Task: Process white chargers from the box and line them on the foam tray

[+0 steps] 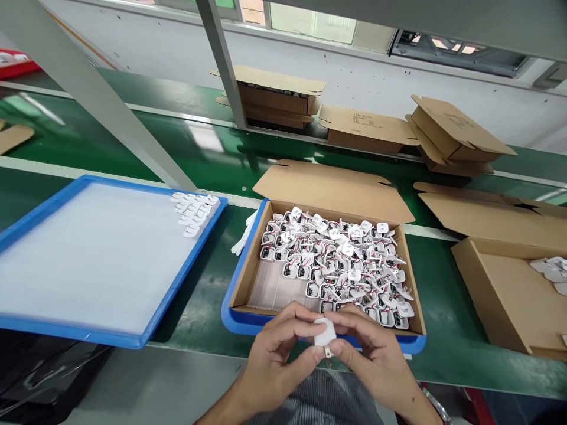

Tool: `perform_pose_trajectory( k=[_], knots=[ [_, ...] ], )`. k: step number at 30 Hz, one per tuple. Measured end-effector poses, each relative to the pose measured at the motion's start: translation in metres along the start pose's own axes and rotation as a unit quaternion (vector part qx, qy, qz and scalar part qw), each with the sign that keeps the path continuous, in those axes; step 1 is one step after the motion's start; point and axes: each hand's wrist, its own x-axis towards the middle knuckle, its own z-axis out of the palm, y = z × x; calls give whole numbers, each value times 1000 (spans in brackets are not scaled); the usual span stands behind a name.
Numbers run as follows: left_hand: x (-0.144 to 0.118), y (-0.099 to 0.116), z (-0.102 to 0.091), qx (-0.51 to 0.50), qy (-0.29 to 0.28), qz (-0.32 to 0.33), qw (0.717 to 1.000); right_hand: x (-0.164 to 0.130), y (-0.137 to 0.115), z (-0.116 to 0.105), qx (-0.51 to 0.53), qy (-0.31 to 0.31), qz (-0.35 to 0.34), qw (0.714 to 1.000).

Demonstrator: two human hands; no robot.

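Both hands meet at the near edge of the bench, low centre. Left hand (270, 357) and right hand (376, 351) each pinch 1 white plug (324, 332) between thumb and fingertips, so both are clamped on the same part. A small metal bit sticks out of the plug's underside; can't tell what exactly.

The plug sits just in front of the near wall of the box (254, 260), above the bench edge, not touching the box. The box is open cardboard, flap folded back, sitting in a blue tray (230, 319). It's packed with parts (336, 260) like the one held: white shells with red and black wires, heaped toward the right and far side; the near-left floor of the box is bare.

Left of it, a big tray (88, 260) with a white liner; a short batch of shells (195, 209) lies in its far-right corner. On the right, another open carton (509, 295) with a few white pieces at its far-right side. Behind, a green belt (199, 141) carries several flat and folded cartons.
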Motion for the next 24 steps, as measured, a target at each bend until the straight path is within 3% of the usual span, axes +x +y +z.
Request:
perform_pose_trajectory(
  k=[5,19,24],
  knots=[
    [4,5,-2,-44,10,-46,998,1,-1,-1,36,-29,3,999],
    [7,15,-6,-24,-32,-50,998,-3,-7,6,10,-1,44,999],
    [7,17,-12,-126,-13,-140,982,-10,-5,4,-12,12,116,993]
  ],
)
